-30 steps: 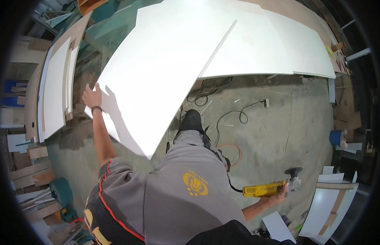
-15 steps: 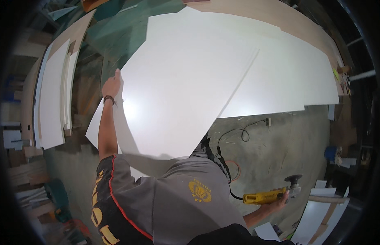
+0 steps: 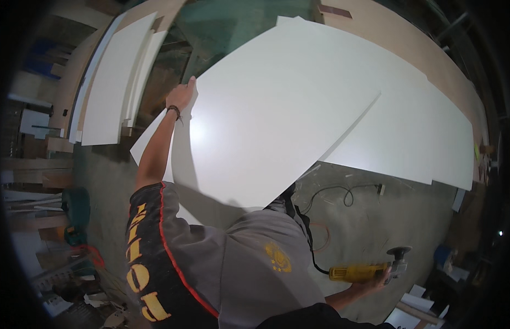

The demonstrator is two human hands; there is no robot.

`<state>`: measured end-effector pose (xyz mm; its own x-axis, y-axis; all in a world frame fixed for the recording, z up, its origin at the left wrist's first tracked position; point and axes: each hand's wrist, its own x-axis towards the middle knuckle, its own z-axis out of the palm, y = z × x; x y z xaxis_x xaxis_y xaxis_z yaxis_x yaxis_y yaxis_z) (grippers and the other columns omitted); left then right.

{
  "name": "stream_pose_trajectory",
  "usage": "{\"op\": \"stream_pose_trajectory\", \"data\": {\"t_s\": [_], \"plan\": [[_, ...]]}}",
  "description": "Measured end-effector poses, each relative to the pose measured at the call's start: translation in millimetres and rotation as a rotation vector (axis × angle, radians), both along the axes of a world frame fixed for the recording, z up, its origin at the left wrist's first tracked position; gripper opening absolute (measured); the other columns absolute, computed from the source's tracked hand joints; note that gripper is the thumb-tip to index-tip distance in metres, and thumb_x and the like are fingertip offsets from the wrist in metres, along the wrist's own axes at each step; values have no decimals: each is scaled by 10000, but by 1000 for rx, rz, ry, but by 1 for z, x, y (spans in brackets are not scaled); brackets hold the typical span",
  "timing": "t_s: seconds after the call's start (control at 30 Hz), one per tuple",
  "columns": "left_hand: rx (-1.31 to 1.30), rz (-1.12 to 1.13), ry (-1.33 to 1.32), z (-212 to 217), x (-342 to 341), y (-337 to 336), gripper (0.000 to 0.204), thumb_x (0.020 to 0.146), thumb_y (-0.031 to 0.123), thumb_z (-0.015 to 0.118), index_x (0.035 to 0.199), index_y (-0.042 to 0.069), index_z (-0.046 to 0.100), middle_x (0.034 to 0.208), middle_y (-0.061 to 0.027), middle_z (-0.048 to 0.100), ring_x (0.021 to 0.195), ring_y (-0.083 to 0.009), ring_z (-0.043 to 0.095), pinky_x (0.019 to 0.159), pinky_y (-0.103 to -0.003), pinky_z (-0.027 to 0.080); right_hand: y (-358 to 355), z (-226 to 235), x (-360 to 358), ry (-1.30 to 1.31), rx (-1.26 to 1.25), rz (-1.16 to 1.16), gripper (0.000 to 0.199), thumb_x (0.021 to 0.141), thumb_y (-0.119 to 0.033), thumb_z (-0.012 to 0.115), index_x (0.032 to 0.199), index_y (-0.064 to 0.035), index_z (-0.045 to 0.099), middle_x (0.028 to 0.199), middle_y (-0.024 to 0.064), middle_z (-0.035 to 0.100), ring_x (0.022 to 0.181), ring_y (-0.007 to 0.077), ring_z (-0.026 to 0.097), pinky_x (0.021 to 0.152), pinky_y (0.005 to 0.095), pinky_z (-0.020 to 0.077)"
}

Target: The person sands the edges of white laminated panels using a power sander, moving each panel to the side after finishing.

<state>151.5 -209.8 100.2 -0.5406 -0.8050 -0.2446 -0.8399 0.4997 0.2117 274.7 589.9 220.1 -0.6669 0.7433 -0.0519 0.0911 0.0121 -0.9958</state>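
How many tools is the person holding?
1: a yellow angle grinder in the right hand, low at the person's side. The left hand grips a big white board.

**Grey, black and red work clothes**

The person is wearing a grey short-sleeved shirt [image 3: 238, 263] with a yellow round emblem [image 3: 278, 257] printed on the chest. The left sleeve [image 3: 148, 247] is showing black, edged by a thin red piping line [image 3: 175, 257] that is running down from the shoulder, with large yellow lettering going along the black panel. A dark cord bracelet [image 3: 174, 111] is sitting around the wrist below the left hand [image 3: 181, 94]. The forearms are going bare. A dark garment edge is showing at the bottom of the view.
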Motion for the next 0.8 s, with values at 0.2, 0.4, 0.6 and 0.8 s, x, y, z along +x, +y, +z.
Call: {"op": "stream_pose_trajectory", "data": {"t_s": [0.2,0.4,0.6,0.8], "plan": [[17,81,-5,13,83,-34,830,995,714,249,1319,95,697,1319,-243,669,1250,-429,615,1082,-505,450,-12,11,27,-61,34,41,515,925,-394,752,1221,1,608,1126,111,600,1018,226,591,861,402,507],[-17,197,36,41,154,-59,834,990,720,247,1327,100,692,1329,-237,666,1273,-435,598,1095,-515,434,-35,20,60,39,78,-14,498,930,-388,754,1203,7,622,1088,94,617,960,207,598,830,384,508],[-5,387,55,49,276,-107,904,975,738,271,1303,0,678,1311,-279,662,1268,-449,600,1077,-522,443,-32,14,106,14,113,68,547,929,-400,746,1258,11,599,1155,113,607,1023,217,587,864,401,498],[15,501,105,37,377,-146,892,982,715,281,1279,-26,678,1303,-269,669,1268,-448,599,1066,-522,448,-69,27,123,138,119,115,416,950,-318,735,1178,9,617,1034,84,609,904,177,589,753,333,500]]}}
